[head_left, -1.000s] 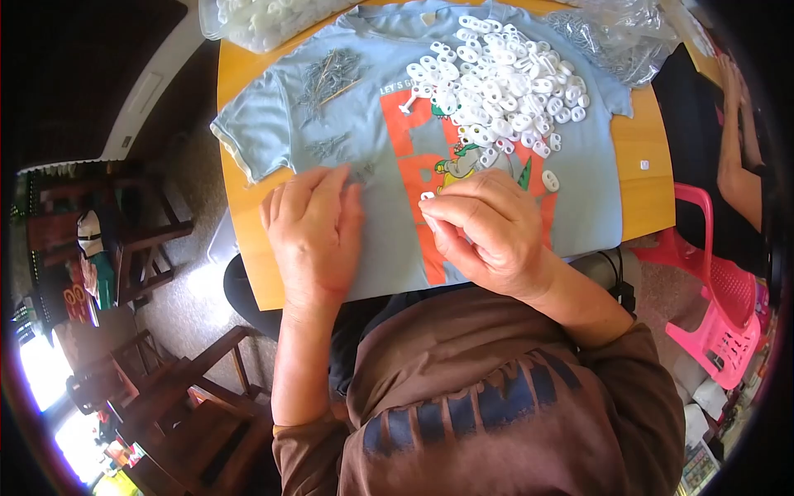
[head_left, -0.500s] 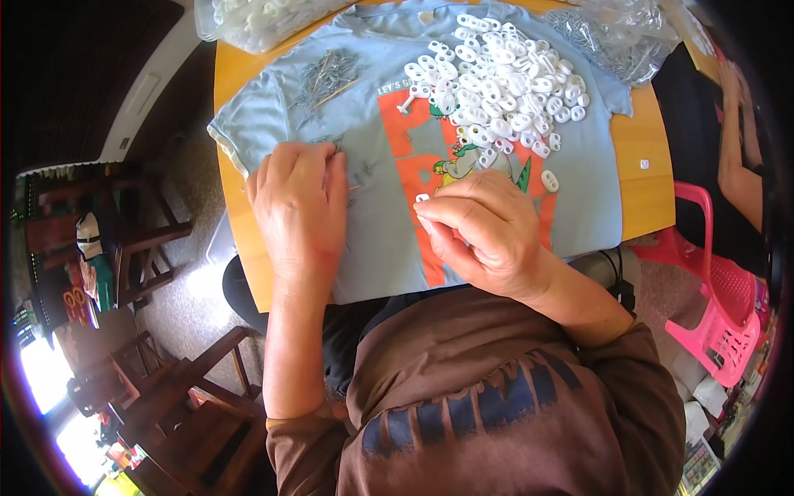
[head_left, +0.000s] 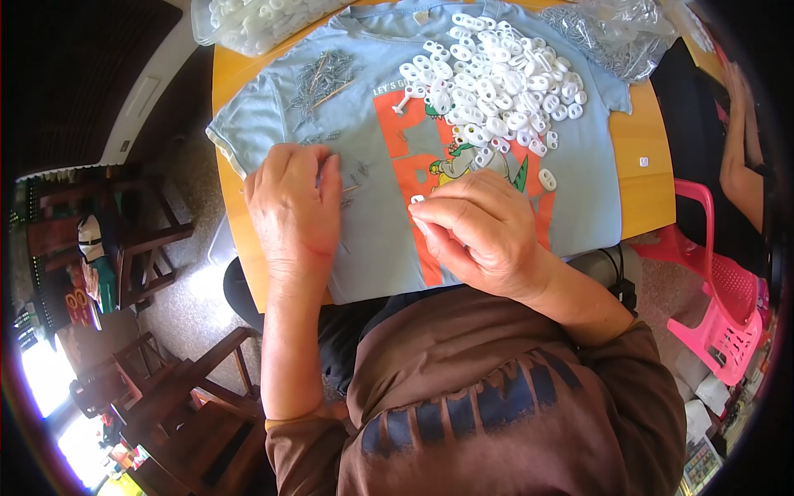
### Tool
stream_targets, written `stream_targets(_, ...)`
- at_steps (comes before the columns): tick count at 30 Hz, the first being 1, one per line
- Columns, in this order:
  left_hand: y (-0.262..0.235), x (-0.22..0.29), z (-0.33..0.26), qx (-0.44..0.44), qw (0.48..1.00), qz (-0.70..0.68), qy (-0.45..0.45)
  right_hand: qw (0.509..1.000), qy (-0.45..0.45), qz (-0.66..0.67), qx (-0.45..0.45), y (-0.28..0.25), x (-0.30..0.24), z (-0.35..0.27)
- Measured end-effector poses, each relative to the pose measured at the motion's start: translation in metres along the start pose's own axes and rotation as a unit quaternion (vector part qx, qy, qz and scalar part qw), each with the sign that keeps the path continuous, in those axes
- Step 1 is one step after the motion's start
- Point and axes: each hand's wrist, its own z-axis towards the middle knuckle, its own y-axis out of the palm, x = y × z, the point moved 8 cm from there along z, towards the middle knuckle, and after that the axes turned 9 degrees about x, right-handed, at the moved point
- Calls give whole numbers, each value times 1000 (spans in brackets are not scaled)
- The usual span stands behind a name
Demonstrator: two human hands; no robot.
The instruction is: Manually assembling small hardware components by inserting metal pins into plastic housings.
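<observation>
A light blue T-shirt (head_left: pixel 571 207) with an orange print is spread over the round wooden table (head_left: pixel 649 186), apparently as a soft work mat that keeps small parts from rolling off, and everything else is best placed against it. At the shirt's upper left, near the sleeve, lies a loose heap of thin metal pins (head_left: pixel 318 74), with a few strays trailing down toward the left hand (head_left: pixel 291 207). That hand lies palm down on the shirt's left half, fingers flat and together, pressing on the scattered pins just beside its fingertips; it clasps nothing that can be seen, though whether a pin sits under the palm cannot be told. Toward the shirt's middle, over the orange lettering, the right hand (head_left: pixel 480 231) is curled, thumb and forefinger pinched on a small white plastic piece (head_left: pixel 418 199) that peeps out at the fingertips on the side facing the left hand, so the piece is held ready near the pins. Above that hand, on the shirt's upper middle and right, sits the big pile of white plastic eyelet pieces (head_left: pixel 496 78), within easy reach. Past the shirt's top corners are clear plastic bags (head_left: pixel 248 21), one with more white pieces. Right of the shirt stands a pink plastic chair (head_left: pixel 719 281), beside another person's arm (head_left: pixel 740 157).
</observation>
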Motion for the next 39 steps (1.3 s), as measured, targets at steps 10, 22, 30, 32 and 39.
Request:
stream_targets(10, 0, -3, -2, -24, 995, -66, -77, 999, 50, 20, -3, -3, 5, 1)
stream_targets(22, 3, -20, -11, 3, 954, -216, -206, 995, 81, 57, 4, -7, 7, 2)
stream_targets(30, -27, 14, -24, 7, 805, -526, -274, 967, 187, 175, -2, -20, -4, 8)
stream_targets(32, -36, 21, -28, 7, 792, -542, -280, 952, 222, 209, -19, -19, -8, 10)
stream_targets(39, -40, 36, -38, -4, 737, -624, -260, 893, 318, 309, -81, -5, -17, 11)
